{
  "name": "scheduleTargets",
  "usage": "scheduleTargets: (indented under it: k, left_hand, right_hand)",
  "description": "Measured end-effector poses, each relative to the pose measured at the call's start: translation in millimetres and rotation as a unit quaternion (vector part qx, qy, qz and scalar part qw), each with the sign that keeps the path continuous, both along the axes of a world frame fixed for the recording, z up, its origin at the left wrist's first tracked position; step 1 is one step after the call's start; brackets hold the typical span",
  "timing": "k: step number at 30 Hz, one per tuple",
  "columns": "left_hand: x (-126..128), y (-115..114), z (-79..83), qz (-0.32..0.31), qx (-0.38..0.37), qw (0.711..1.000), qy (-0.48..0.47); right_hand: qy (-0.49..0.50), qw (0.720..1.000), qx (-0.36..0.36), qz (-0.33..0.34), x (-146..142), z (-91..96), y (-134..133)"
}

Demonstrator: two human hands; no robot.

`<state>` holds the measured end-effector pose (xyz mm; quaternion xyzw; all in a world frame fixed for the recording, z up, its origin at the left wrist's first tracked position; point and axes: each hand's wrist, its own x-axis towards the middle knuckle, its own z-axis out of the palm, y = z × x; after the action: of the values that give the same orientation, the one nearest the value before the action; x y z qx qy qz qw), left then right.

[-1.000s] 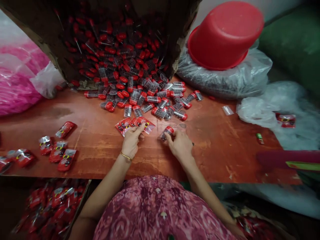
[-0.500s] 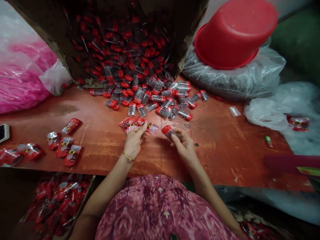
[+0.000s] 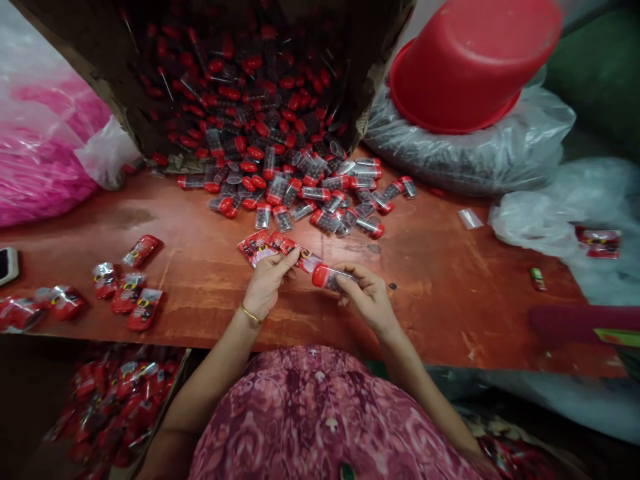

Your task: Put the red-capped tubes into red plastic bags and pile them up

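Observation:
My left hand (image 3: pixel 270 280) pinches a small red printed plastic pouch (image 3: pixel 309 261) between thumb and fingers, its clear end pointing right. Under and beyond that hand lie more flat red pouches (image 3: pixel 253 247). Between the fingers of my right hand (image 3: pixel 367 293) is a clear plastic container (image 3: pixel 330 277) with a red cap and dark contents. Its capped end points left and meets or overlaps the clear end of the pouch; I cannot tell whether it is inside. A heap of similar red-capped containers (image 3: pixel 280 190) spills over the table just beyond my hands.
A tipped cardboard box (image 3: pixel 385 80) stands at the back of the red-brown table (image 3: pixel 450 287). Filled red packets (image 3: pixel 145 309) lie at left, above a lower box of more packets (image 3: pixel 120 393). A red tub (image 3: pixel 470 73) rests on a plastic sack (image 3: pixel 465 160) at right.
My right hand has turned the container to point left and brought it against the pouch's clear end. My left hand keeps its pinch and has barely moved.

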<state>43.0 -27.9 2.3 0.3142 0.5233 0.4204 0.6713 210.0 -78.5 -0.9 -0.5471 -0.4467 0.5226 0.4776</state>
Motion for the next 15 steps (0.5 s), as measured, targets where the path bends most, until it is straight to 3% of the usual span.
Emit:
scheduleTargets:
  k: [9,15]
  left_hand:
    - [2.5,-1.9,2.0,-0.02,0.029,0.999,0.01]
    - [14.4,-6.1,2.7,0.029,0.057,0.997,-0.051]
  right_hand:
    - [0.017,1.0,0.014,-0.002,-4.8,-4.1,3.1]
    - [0.02,0.999,0.037,-0.023,-14.8,-10.2,2.0]
